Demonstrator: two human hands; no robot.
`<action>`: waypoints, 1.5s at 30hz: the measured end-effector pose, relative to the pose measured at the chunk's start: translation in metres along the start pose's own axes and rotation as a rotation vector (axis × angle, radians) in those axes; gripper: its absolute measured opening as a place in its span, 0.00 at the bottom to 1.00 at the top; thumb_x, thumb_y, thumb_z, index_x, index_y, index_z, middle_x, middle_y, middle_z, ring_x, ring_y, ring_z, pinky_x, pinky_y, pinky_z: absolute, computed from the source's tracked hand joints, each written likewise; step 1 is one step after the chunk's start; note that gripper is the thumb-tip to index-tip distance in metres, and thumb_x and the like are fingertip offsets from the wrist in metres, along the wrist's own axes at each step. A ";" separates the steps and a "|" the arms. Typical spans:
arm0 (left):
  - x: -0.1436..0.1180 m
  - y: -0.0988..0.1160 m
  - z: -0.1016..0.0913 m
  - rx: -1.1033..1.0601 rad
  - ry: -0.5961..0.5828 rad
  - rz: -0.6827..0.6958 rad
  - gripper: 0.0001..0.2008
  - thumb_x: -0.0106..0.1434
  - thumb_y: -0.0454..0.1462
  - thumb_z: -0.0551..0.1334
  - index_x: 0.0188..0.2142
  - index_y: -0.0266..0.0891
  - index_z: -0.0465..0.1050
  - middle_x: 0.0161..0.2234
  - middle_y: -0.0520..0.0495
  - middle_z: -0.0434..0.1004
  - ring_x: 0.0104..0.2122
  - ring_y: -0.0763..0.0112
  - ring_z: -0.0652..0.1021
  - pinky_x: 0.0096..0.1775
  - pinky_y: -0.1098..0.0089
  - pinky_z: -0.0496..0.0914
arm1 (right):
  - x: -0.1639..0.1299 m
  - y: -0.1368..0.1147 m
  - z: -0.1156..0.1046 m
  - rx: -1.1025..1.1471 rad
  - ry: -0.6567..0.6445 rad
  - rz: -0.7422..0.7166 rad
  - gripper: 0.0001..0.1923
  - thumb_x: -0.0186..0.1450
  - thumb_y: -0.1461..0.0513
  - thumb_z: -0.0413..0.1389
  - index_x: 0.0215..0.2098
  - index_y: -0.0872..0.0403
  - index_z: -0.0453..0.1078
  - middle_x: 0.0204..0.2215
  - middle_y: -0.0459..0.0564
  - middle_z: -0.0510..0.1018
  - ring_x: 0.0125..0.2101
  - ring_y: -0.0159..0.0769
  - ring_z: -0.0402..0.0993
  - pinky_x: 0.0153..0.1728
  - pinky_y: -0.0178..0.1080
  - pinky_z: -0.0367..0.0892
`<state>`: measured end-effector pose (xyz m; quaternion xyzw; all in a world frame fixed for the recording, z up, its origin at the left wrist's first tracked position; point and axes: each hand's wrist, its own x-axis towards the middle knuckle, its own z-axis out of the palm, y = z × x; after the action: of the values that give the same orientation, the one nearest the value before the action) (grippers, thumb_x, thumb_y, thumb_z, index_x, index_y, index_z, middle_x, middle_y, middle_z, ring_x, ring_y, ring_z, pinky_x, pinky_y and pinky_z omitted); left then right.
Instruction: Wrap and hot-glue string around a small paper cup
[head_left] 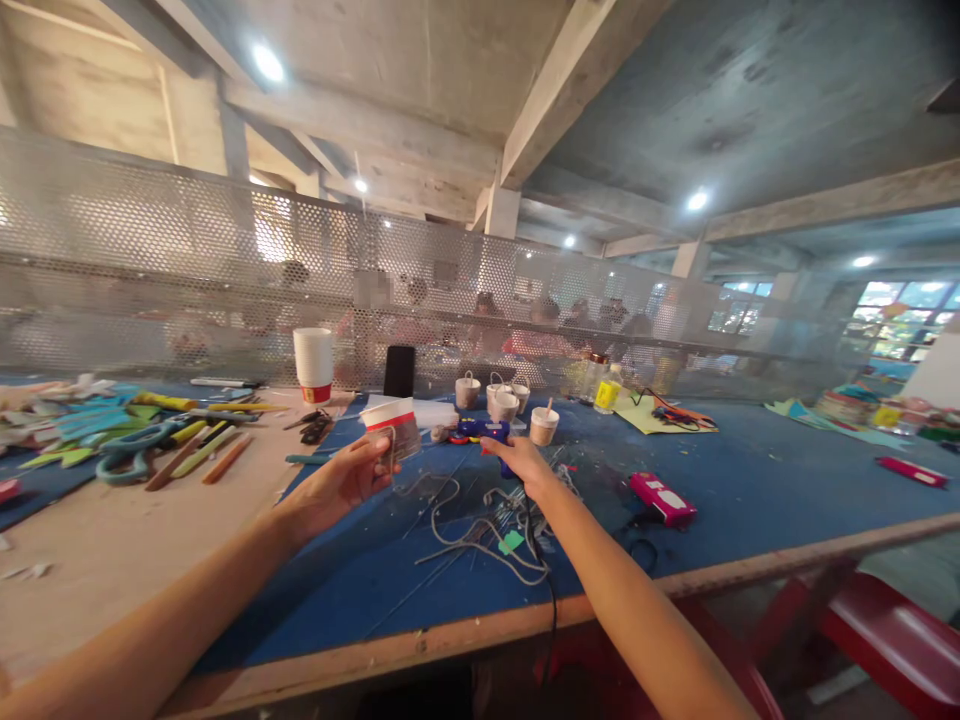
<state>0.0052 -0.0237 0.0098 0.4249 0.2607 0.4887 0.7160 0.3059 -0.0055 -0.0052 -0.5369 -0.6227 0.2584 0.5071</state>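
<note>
Head view: the left hand [358,470] pinches the cup [396,428] in a narrow grip; the right hand's [525,462] grip wraps the blue glue gun [484,428], just right of the cup, barrel lying left-right above the worktop [300,590].

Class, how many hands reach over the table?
2: left hand, left of centre, holding a red-banded cup; right hand, right of centre, gripping a blue glue gun.

Glaring ceiling lamps [268,63], bright windows [886,294] at right, stretched edges
</note>
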 end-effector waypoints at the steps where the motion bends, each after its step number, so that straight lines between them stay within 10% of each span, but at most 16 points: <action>1: 0.000 0.000 0.001 0.009 -0.005 0.001 0.11 0.61 0.33 0.70 0.44 0.37 0.77 0.38 0.43 0.84 0.32 0.66 0.84 0.32 0.73 0.79 | 0.002 0.004 -0.001 -0.030 -0.015 0.053 0.23 0.55 0.44 0.64 0.25 0.57 0.75 0.15 0.43 0.71 0.19 0.32 0.67 0.20 0.32 0.61; 14: -0.002 -0.003 0.007 0.116 -0.022 0.065 0.16 0.60 0.37 0.71 0.48 0.38 0.78 0.45 0.41 0.85 0.40 0.63 0.84 0.39 0.71 0.78 | 0.007 0.019 -0.007 -0.617 -0.008 0.177 0.28 0.61 0.45 0.59 0.13 0.52 0.65 0.14 0.47 0.71 0.24 0.39 0.75 0.25 0.35 0.58; 22: 0.001 -0.004 0.005 0.151 -0.013 0.119 0.21 0.55 0.40 0.75 0.48 0.41 0.79 0.49 0.42 0.83 0.45 0.59 0.83 0.45 0.67 0.77 | 0.002 0.016 -0.003 -0.772 0.132 0.091 0.16 0.61 0.50 0.62 0.36 0.54 0.73 0.35 0.56 0.82 0.39 0.47 0.79 0.37 0.40 0.66; 26: 0.001 -0.005 0.008 0.198 0.061 0.157 0.23 0.53 0.42 0.75 0.48 0.41 0.78 0.50 0.42 0.82 0.49 0.58 0.81 0.46 0.65 0.75 | 0.002 -0.003 0.017 -0.421 0.033 -0.114 0.10 0.65 0.55 0.60 0.37 0.54 0.72 0.37 0.54 0.82 0.41 0.42 0.78 0.44 0.41 0.67; 34: -0.001 -0.002 0.011 0.240 0.120 0.246 0.24 0.54 0.45 0.74 0.49 0.41 0.77 0.51 0.40 0.82 0.53 0.53 0.79 0.51 0.60 0.71 | -0.028 -0.070 0.080 0.478 -0.526 0.162 0.32 0.49 0.49 0.72 0.45 0.55 0.69 0.36 0.51 0.82 0.43 0.43 0.79 0.52 0.45 0.68; 40: 0.002 -0.005 0.005 0.217 0.092 0.244 0.23 0.56 0.43 0.73 0.50 0.40 0.76 0.52 0.40 0.81 0.53 0.54 0.78 0.53 0.59 0.72 | -0.031 -0.066 0.083 0.499 -0.443 0.148 0.26 0.48 0.51 0.73 0.37 0.55 0.71 0.26 0.44 0.79 0.29 0.37 0.78 0.45 0.43 0.69; 45: 0.000 -0.004 0.013 0.200 0.130 0.247 0.23 0.52 0.42 0.76 0.47 0.39 0.78 0.49 0.40 0.83 0.50 0.56 0.81 0.49 0.63 0.74 | -0.033 -0.066 0.083 0.532 -0.305 0.130 0.24 0.49 0.52 0.72 0.37 0.54 0.71 0.33 0.46 0.79 0.37 0.37 0.78 0.45 0.41 0.69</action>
<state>0.0177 -0.0286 0.0133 0.4903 0.2998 0.5710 0.5862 0.2008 -0.0370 0.0112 -0.3793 -0.5665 0.5216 0.5129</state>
